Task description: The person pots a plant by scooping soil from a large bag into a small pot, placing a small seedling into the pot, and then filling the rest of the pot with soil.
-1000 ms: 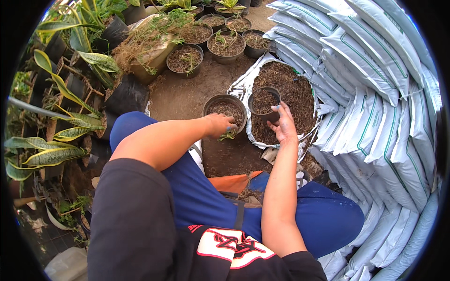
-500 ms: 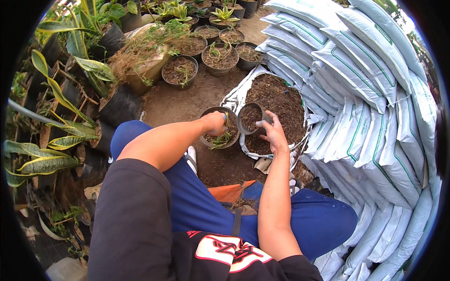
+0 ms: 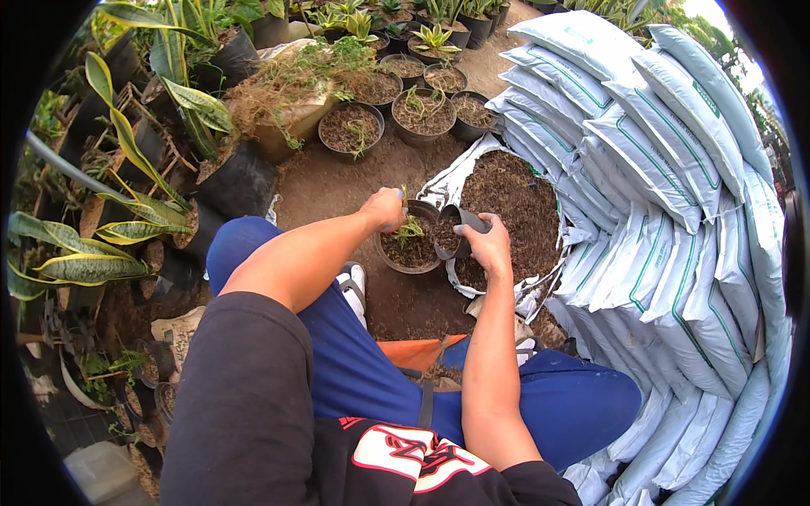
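My left hand (image 3: 385, 210) is closed on a thin green plant (image 3: 404, 199) above the far left rim of a round dark plant pot (image 3: 411, 267). More green sprigs (image 3: 411, 228) lie inside that pot on brown soil. With my right hand (image 3: 488, 245) I grip a small black pot (image 3: 464, 224), tilted to the left so its mouth faces into the larger pot. Brown soil mix shows in its mouth. Just to the right and behind, a white sack (image 3: 440, 186) rolled open is full of loose brown soil mix (image 3: 512, 207).
White bags (image 3: 648, 253) with green lines are stacked high on the right. Several soil-filled pots (image 3: 351, 131) stand ahead, some with sprigs. Snake plants (image 3: 80, 262) in black bags crowd the left. An orange sheet (image 3: 413, 352) lies between my legs.
The small pot has tipped left, from upright-facing to over the larger pot's right side. My left hand has risen slightly toward the far rim with the plant. The whole view has shifted a little.
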